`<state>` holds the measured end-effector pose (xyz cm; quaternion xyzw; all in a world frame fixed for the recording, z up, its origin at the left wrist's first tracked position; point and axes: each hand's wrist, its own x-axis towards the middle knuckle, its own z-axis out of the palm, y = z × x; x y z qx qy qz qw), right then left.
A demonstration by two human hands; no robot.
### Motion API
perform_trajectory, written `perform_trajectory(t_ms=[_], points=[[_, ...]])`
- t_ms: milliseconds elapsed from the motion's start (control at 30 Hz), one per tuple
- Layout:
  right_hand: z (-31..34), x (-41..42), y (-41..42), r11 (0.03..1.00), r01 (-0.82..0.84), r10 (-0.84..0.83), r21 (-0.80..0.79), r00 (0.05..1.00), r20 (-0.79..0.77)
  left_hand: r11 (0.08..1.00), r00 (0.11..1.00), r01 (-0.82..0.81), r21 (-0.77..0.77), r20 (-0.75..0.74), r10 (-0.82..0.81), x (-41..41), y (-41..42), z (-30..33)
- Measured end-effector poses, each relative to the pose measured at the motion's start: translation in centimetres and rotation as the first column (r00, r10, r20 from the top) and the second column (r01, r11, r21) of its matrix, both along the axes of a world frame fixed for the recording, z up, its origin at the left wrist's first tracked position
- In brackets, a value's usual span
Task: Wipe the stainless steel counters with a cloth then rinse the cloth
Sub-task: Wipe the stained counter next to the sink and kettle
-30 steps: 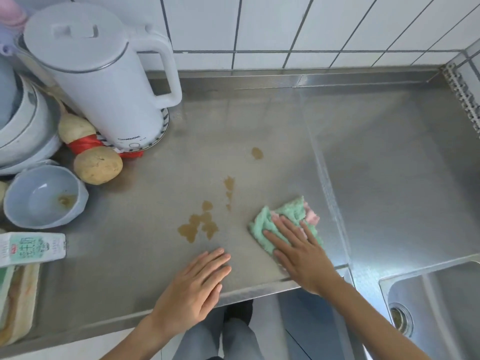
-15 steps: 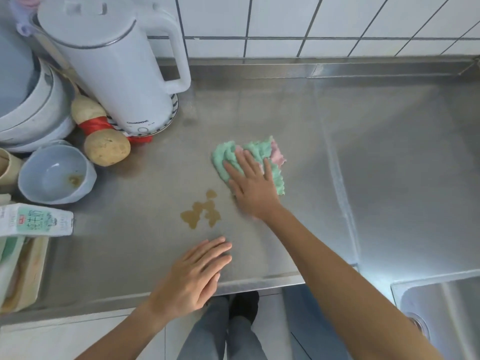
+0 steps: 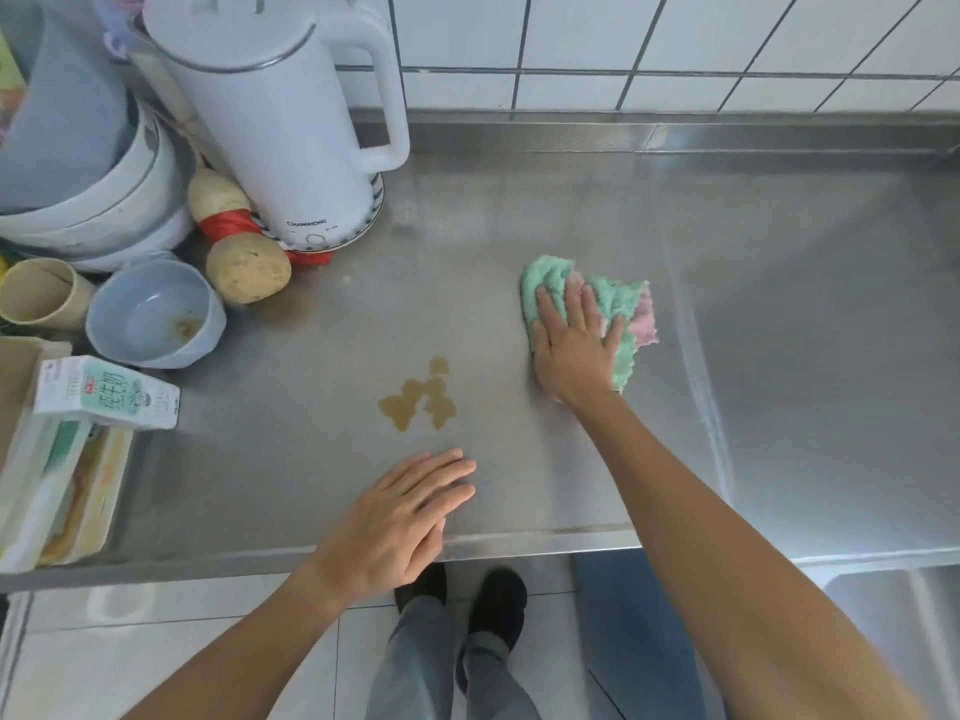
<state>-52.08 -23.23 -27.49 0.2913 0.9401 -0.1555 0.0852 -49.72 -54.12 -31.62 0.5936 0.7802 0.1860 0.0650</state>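
1. Head view: the straight, slightly spread fingers [image 3: 576,309] of the right hand [image 3: 574,350] pressed flat on a green and pink cloth [image 3: 618,298], holding nothing else, with the arm stretched out over the counter's front edge.
2. The cloth lay bunched on the stainless steel counter [image 3: 519,226], right of centre, beside a raised seam in the metal; its pink corner stuck out to the right of the hand.
3. The left hand [image 3: 400,522] rested palm down near the front edge, its fingers [image 3: 441,475] straight and close together, gripping nothing.
4. A brown spill [image 3: 421,400] sat on the steel between the two hands, apart from the cloth and just beyond the left fingertips.
5. At the left rear stood a white electric kettle [image 3: 280,122] on its base, with a gourd tied with red cord [image 3: 234,241] leaning beside it.
6. Further left were stacked white bowls [image 3: 104,200], a pale blue bowl [image 3: 156,314] with a brown residue inside, a beige cup [image 3: 41,293] lying on its side and a small milk carton [image 3: 109,394] on a stack of packets.
7. White wall tiles [image 3: 675,39] with dark grout rose behind the counter's steel upstand.
8. A sink basin's corner [image 3: 898,600] showed at lower right.
9. Below the edge, the person's grey trousers and dark shoes [image 3: 493,600] stood on a pale tiled floor.
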Motion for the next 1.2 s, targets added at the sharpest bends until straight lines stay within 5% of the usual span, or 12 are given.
perform_trajectory(t_ms=[200, 333, 433, 533, 667, 733, 867, 1000, 1067, 1200], points=[[-0.5, 6.5, -7.4, 0.928, -0.371, 0.372, 0.034, 0.925, -0.072, 1.000, 1.000, 0.015, -0.016, -0.025, -0.015, -0.1, -0.1, -0.4], [0.1, 15.1, -4.8, 0.838, -0.541, 0.544, 0.071, 0.839, -0.026, 1.000, 0.999, 0.008, -0.002, -0.048, -0.008, 0.0, 0.1, 0.4], [1.0, 15.5, -2.5, 0.903, -0.426, 0.425, 0.058, 0.905, 0.039, 0.999, 1.000, -0.023, 0.028, -0.012, 0.024, -0.2, -0.3, 1.2], [0.9, 10.4, -4.0, 0.999, -0.049, 0.049, 0.004, 0.999, 0.023, 0.992, 0.993, -0.108, 0.069, 0.062, 0.104, -1.1, -2.5, 1.9], [0.5, 1.5, -9.3, 0.961, 0.277, -0.276, -0.009, 0.961, 0.018, 0.979, 0.976, -0.193, 0.070, 0.114, 0.184, -3.6, -7.1, 2.0], [0.2, -0.7, -12.7, 0.968, 0.251, -0.251, -0.009, 0.968, -0.004, 0.965, 0.964, -0.255, 0.067, 0.098, 0.248, -5.3, -8.6, 1.9], [-0.3, 3.0, -19.4, 0.989, -0.145, 0.146, 0.040, 0.988, -0.042, 0.908, 0.909, -0.417, 0.033, 0.024, 0.416, -8.2, -10.8, 0.9], [0.2, 11.1, -17.7, 0.930, -0.368, 0.368, 0.020, 0.930, 0.020, 0.925, 0.925, -0.379, -0.037, -0.054, 0.377, -8.5, -12.2, -0.8], [0.9, 12.5, -14.8, 0.952, -0.304, 0.300, 0.048, 0.951, 0.070, 0.925, 0.924, -0.379, -0.029, -0.057, 0.377, -8.4, -12.1, -1.1], [1.2, 7.6, -11.5, 0.994, 0.106, -0.106, 0.005, 0.992, 0.070, 0.918, 0.918, -0.395, -0.037, -0.054, 0.392, -8.3, -11.8, -0.8]])
